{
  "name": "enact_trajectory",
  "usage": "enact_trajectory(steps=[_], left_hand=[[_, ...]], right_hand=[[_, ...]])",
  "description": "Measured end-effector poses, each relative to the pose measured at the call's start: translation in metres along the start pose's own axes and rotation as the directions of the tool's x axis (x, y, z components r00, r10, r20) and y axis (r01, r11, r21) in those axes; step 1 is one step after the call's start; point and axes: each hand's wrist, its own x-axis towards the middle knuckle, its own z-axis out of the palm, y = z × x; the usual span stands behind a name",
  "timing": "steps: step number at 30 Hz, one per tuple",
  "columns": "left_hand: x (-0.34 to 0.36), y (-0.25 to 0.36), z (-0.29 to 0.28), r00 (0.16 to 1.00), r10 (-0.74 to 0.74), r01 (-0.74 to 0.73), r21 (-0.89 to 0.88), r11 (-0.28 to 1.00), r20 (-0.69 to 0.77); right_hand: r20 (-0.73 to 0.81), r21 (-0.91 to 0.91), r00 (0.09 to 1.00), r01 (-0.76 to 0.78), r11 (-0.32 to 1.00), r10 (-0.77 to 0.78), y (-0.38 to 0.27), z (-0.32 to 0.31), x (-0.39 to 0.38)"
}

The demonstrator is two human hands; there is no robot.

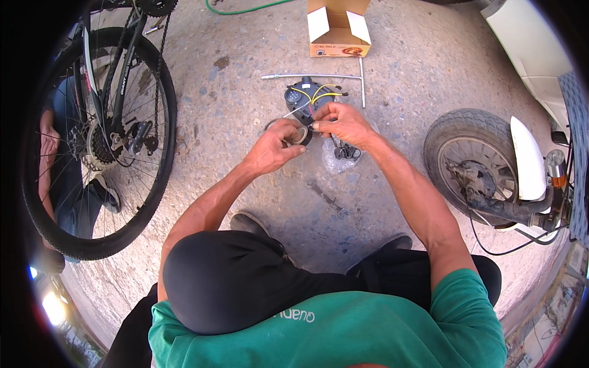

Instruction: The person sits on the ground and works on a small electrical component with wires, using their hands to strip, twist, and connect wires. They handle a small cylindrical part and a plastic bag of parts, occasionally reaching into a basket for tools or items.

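In my left hand (274,147) is a roll of black tape (305,135), gripped between thumb and fingers. My right hand (343,124) is closed in a pinch just beside the roll, at the red wire that comes off a dark grey gauge-like unit (296,96); the small piece between its fingertips is partly hidden. Yellow wires (319,91) with black ends spread over the unit, which lies on the ground just beyond my hands. Below my right wrist lies a clear plastic bag (335,163) with black cable (347,150) on it.
A T-handle wrench (331,76) lies past the unit, before an open cardboard box (339,49). Another wrench (327,199) is near my feet. On the left stands a bicycle (101,144) with a person (61,153) behind it; at right, a vehicle wheel (471,164) with a white fender (527,159).
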Motion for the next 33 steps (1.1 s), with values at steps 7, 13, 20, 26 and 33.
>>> enact_trajectory(steps=[7,13,20,26,33], left_hand=[[0.0,-0.002,0.004,0.999,0.033,-0.033,0.002,0.999,0.005],[-0.003,-0.002,0.001,1.0,0.007,-0.005,-0.059,0.998,0.028],[-0.016,-0.009,-0.002,0.999,0.016,-0.004,-0.294,0.956,0.04],[-0.007,0.002,0.0,0.958,-0.275,0.283,-0.399,0.872,0.078],[0.008,0.021,0.007,0.879,-0.424,0.475,-0.467,0.746,0.217]], right_hand=[[-0.013,0.013,1.0,0.024,1.0,-0.024,0.007,0.006,0.005],[-0.038,-0.052,0.998,0.045,0.998,-0.047,0.003,0.007,0.002],[-0.051,-0.088,0.996,0.069,0.994,-0.074,-0.003,0.007,0.003],[-0.032,-0.065,0.997,0.067,0.996,-0.07,0.001,0.011,0.003],[-0.035,0.018,0.999,0.033,0.999,-0.033,0.01,0.009,0.001]])
